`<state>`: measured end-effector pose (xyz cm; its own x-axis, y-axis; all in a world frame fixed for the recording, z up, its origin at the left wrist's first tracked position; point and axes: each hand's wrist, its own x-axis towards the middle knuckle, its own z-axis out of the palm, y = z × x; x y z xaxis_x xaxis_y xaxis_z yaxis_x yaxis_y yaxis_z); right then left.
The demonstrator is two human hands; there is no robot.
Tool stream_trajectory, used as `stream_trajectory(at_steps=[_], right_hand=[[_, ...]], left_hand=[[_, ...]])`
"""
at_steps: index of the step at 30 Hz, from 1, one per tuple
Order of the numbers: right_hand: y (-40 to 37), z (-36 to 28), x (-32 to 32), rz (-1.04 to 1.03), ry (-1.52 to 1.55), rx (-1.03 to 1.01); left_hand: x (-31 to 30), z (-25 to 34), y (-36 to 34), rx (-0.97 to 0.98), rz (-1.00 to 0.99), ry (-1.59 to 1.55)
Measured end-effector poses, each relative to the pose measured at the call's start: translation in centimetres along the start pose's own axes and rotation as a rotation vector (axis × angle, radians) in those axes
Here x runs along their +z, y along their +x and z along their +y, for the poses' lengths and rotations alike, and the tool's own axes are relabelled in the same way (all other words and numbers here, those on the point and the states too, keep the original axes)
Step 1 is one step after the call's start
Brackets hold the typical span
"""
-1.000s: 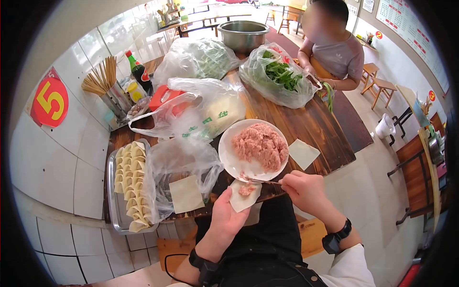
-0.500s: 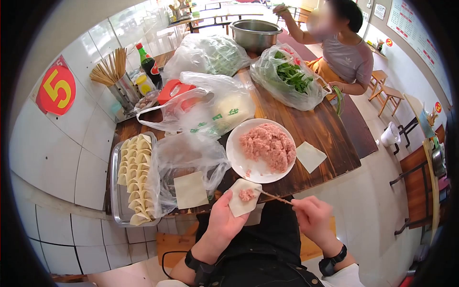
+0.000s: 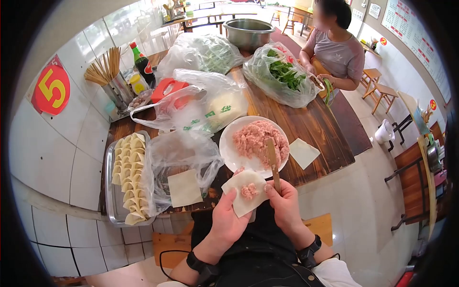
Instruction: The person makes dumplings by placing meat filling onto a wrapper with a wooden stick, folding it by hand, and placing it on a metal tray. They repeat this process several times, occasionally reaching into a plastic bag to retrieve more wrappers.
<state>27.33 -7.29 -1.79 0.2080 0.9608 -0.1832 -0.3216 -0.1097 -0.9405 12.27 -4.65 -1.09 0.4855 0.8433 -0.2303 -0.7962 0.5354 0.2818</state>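
Surface: dark wooden table [image 3: 315,128]; white plate of pink mince [image 3: 228,160] at 12 o'clock from hands.
Left hand [image 3: 227,217]: cupped under square white dough wrapper [image 3: 241,203].
Right hand [image 3: 285,203]: pinching wrapper edge and flat wooden stick [image 3: 273,160].

The wrapper [image 3: 244,180] is cream with a pink dab of filling [image 3: 248,191], the spatula [image 3: 272,158] tan, the plate [image 3: 229,154] white under pink mince [image 3: 258,141], the counter [image 3: 320,129] dark brown with wood grain, the dumplings [image 3: 128,172] pale yellow, the sign [image 3: 51,90] red with a yellow 5.
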Motion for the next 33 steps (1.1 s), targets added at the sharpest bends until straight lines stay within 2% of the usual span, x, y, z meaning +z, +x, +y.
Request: stream_trajectory(at_steps=[2, 4, 5, 6, 8, 13, 15, 19, 23, 25, 29, 32, 33], right_hand=[[-0.1, 0.0, 0.7, 0.056, -0.032, -0.045], [-0.1, 0.6, 1.0, 0.068, -0.444, -0.443], [-0.7, -0.6, 1.9, 0.071, -0.607, -0.552], [-0.8, -0.3, 2.4, 0.069, -0.611, -0.55], [-0.9, 0.1, 3.1, 0.016, -0.853, -0.808], [-1.1, 0.7, 4.2, 0.015, -1.003, -0.835], [-1.3, 0.1, 4.1, -0.103, -0.901, -0.747], [-1.7, -2.4, 1.7, -0.09, -0.783, -0.664], [-0.3, -3.5, -0.5, 0.027, -1.045, -0.749], [0.1, -3.8, -0.8, 0.039, -1.234, -0.868], [0.9, -3.8, -1.3, 0.062, -1.231, -0.897], [1.2, -3.2, -1.4, 0.147, -1.234, -0.804], [1.1, -2.7, -1.4, 0.139, -1.072, -0.671]], left_hand=[[0.0, -0.2, 0.1, 0.053, 0.021, 0.1], [-0.5, -0.4, 0.5, 0.084, 0.015, 0.132], [-0.6, -0.5, 0.5, 0.11, 0.011, 0.166], [-0.6, -0.7, 0.5, 0.11, 0.014, 0.162], [-0.3, -0.9, 0.6, 0.152, 0.036, 0.177], [-0.4, -0.6, 0.3, 0.187, 0.005, 0.131], [-0.7, -0.4, 0.0, 0.243, -0.013, 0.296], [-1.1, 0.4, 0.3, 0.227, 0.061, 0.176], [-0.9, 1.0, 0.2, 0.199, 0.109, 0.173], [-0.8, 0.9, 0.3, 0.185, 0.075, 0.196], [-0.6, 0.8, 0.3, 0.155, 0.15, 0.284], [-0.4, 0.9, 0.0, 0.111, 0.089, 0.327], [-0.3, 0.8, 0.0, 0.123, 0.097, 0.292]])
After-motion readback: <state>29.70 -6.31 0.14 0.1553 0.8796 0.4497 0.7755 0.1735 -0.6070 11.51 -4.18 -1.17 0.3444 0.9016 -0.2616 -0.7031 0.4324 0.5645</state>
